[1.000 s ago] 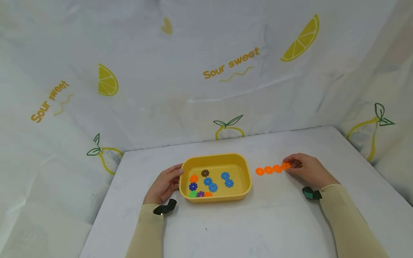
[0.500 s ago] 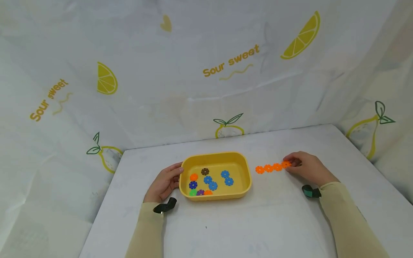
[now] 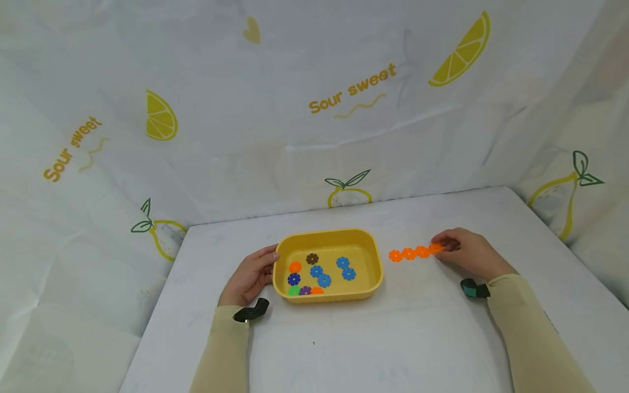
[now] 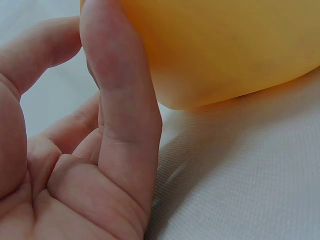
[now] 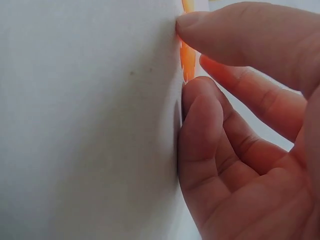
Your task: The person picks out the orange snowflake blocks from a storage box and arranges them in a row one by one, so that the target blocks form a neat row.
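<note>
In the head view, my left hand [image 3: 251, 274] holds the left end of a yellow plastic tray [image 3: 375, 284]. The left wrist view has the thumb [image 4: 120, 85] against the tray wall [image 4: 225, 55], other fingers partly hidden behind. Right of the tray, several orange snowflake discs [image 3: 409, 254] lie edge to edge in a row on the table. My right hand [image 3: 474, 254] pinches the rightmost orange disc [image 3: 435, 248] between thumb and fingers. Up close in the right wrist view, an orange disc [image 5: 188, 57] shows edge-on by the thumb, the fingers low against the table.
Inside the tray are blue discs [image 3: 324, 280], a brown disc [image 3: 312, 259], an orange disc [image 3: 295, 267], a dark blue disc [image 3: 294, 279], and green, purple and orange discs along the front wall. A lemon-printed cloth [image 3: 245, 164] hangs behind the white table [image 3: 373, 349].
The head view has tilted a little, so everything sits slightly different in frame. Both hands keep their places on the tray and the orange disc.
</note>
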`<state>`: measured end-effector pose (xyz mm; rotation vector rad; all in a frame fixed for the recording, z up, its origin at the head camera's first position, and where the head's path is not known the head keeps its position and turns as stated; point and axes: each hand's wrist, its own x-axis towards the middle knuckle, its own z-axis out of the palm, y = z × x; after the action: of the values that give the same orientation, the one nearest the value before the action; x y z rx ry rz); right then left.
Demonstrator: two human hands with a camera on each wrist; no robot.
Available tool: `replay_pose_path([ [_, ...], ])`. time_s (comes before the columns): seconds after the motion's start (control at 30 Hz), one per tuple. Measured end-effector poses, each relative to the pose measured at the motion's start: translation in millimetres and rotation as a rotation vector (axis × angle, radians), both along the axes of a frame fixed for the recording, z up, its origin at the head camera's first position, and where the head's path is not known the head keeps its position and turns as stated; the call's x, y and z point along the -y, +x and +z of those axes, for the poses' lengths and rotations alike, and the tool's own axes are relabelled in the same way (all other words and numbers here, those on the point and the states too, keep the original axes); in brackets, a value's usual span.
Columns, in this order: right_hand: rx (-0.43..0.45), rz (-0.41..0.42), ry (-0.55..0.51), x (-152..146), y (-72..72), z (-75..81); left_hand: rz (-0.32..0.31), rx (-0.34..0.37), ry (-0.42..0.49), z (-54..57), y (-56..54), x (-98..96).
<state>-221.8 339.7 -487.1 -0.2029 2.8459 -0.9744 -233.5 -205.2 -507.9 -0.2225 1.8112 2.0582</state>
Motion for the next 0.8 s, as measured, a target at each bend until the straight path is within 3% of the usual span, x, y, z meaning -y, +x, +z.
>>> replay_pose_path([
  [0.3, -0.007, 0.003, -0.006, -3.8, 4.9, 6.8, -0.010, -0.009, -0.007, -0.3, -0.1, -1.4],
  [0.47, -0.028, 0.062, -0.045, 26.3, -3.2, 24.2, -0.030, -0.023, -0.024, -3.8, -2.0, 1.1],
  [0.67, -0.092, 0.250, -0.026, 94.0, -35.2, 62.0, -0.005, -0.044, -0.029, -5.1, -4.6, 4.4],
  [0.8, -0.072, 0.407, 0.009, 143.0, -53.0, 79.3, -0.024, -0.050, -0.044, -4.4, -5.5, 5.4],
])
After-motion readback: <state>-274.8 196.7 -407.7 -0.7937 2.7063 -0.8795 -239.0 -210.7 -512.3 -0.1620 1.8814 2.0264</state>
